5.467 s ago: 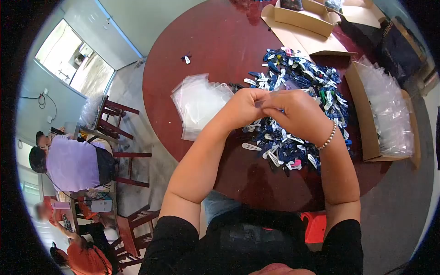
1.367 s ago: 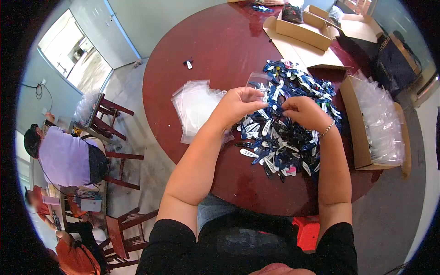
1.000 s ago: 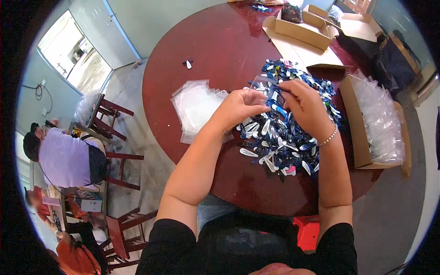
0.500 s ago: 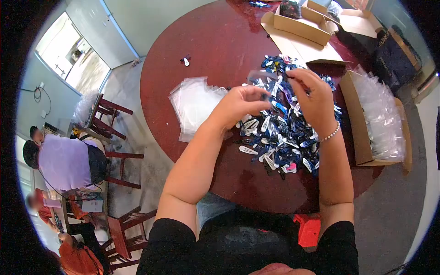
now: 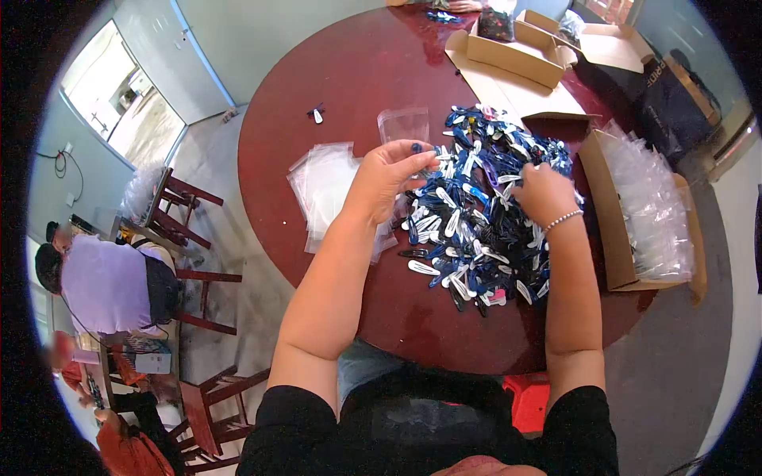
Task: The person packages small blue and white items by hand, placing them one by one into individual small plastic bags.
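My left hand [image 5: 386, 178] is closed in a pinch over the left edge of a heap of snap hair clips [image 5: 452, 224]. A small clear plastic bag [image 5: 403, 124] sticks out beyond its fingers, and a dark clip end shows at the fingertips. My right hand [image 5: 548, 194] is down in the right part of the heap, fingers curled in among the clips; what they grip is hidden. The clips are mostly navy, black and white, with a few pink or purple ones. Left of my left hand lies a stack of flat clear bags [image 5: 327, 190].
An open carton of filled clear bags [image 5: 651, 210] stands right of the heap. Cardboard boxes [image 5: 516, 59] sit at the back, near another person's hand [image 5: 464, 5]. One clip [image 5: 318, 116] lies apart on the round table [image 5: 317, 79]. People sit at left.
My left hand has moved left and a little down with the clear bag. My right hand has lowered into the clip heap. Another person's hand now shows at the far table edge.
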Available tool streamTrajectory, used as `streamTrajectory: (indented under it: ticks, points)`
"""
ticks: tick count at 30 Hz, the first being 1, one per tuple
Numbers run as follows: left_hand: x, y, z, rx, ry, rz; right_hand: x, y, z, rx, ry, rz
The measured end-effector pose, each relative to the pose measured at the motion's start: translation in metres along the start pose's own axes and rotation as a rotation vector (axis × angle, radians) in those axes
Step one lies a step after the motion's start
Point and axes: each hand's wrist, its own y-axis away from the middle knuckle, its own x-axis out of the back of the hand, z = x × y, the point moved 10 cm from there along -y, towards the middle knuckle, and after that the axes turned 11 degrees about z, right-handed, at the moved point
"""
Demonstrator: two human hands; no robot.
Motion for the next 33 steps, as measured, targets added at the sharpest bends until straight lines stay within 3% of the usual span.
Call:
streamTrajectory:
  ticks: [6, 8, 11, 12, 14, 15, 20, 23, 25, 26, 29, 33]
  points:
    - [-0.001, 0.002, -0.002, 0.005, -0.051, 0.002, -0.012, -0.001, -0.022, 0.068, -0.171, -0.009]
    - [-0.003, 0.002, -0.002, 0.008, -0.057, -0.004, -0.006, 0.000, -0.049, 0.363, -0.666, 0.041]
    - [-0.003, 0.002, -0.003, 0.014, -0.071, -0.008, 0.001, -0.002, -0.047, 0.147, -0.998, -0.140]
    - [-0.001, 0.001, -0.003, 0.013, -0.076, -0.003, 0.011, -0.005, -0.038, 0.109, -1.065, -0.053]
    - [-0.001, 0.001, -0.003, 0.010, -0.087, -0.013, 0.028, -0.014, -0.010, 0.190, -0.870, 0.260]
    - [-0.003, 0.000, -0.004, 0.017, -0.092, -0.012, 0.018, -0.020, 0.021, 0.035, -0.739, 0.153]
    - [-0.004, 0.002, -0.005, 0.024, -0.101, -0.012, 0.003, -0.018, 0.042, 0.073, -0.363, 0.066]
    - [-0.004, 0.001, -0.007, 0.026, -0.109, -0.010, 0.006, -0.012, 0.012, 0.165, -0.629, 0.029]
    - [-0.003, 0.001, -0.007, 0.027, -0.114, -0.008, -0.012, -0.008, -0.009, 0.125, -0.583, -0.131]
    - [-0.004, 0.001, -0.007, 0.025, -0.118, -0.019, -0.006, -0.002, -0.024, 0.234, -0.497, -0.055]
    - [-0.007, 0.002, -0.009, 0.021, -0.134, -0.039, -0.016, -0.002, -0.039, 0.259, -0.437, 0.013]
    - [-0.011, 0.006, -0.009, 0.014, -0.164, -0.065, -0.016, -0.004, -0.032, 0.194, -0.703, -0.043]
